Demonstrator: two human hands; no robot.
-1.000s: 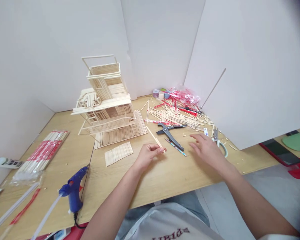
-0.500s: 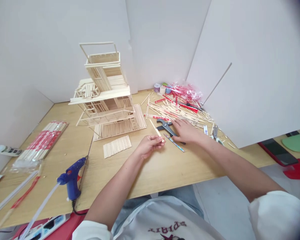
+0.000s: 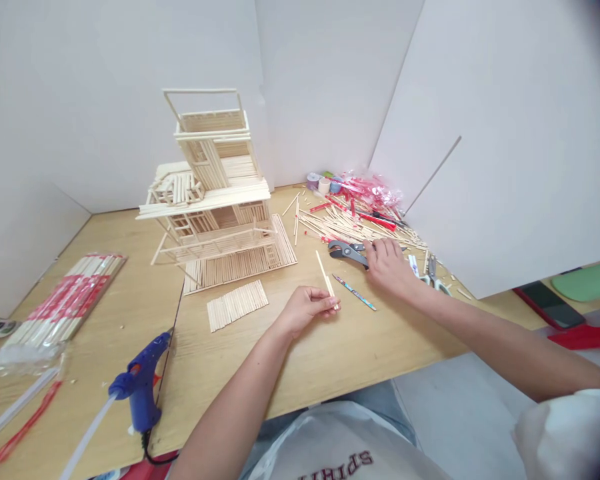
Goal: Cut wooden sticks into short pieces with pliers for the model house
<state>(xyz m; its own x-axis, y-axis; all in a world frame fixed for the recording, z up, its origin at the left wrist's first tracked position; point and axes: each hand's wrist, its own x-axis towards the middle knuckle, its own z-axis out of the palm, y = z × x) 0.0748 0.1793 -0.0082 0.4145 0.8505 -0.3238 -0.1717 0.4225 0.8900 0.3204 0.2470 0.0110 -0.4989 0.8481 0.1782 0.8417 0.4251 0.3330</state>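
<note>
My left hand (image 3: 310,310) is closed in a pinch around thin wooden sticks (image 3: 323,268), a long one and a shorter one side by side, pointing up and away from me. To the right, my right hand (image 3: 387,263) curls over the handles of a grey hand cutter (image 3: 347,252), whose hooked jaw points left; the handles are mostly hidden under the fingers. Between both hands a patterned pencil (image 3: 354,292) lies on the table. Left of my left hand rests a small flat panel of joined sticks (image 3: 237,305).
A stick-built model house (image 3: 220,200) stands at the back left. Loose sticks (image 3: 343,223) and red wrappers (image 3: 375,190) pile up behind the cutter, with scissors (image 3: 434,273) at the right. A blue glue gun (image 3: 143,387) and packed sticks (image 3: 73,293) lie on the left.
My right hand has closed over the cutter's handles and swung them away from me, turning the tool more sideways. My left hand still holds the sticks, and the view has shifted slightly.
</note>
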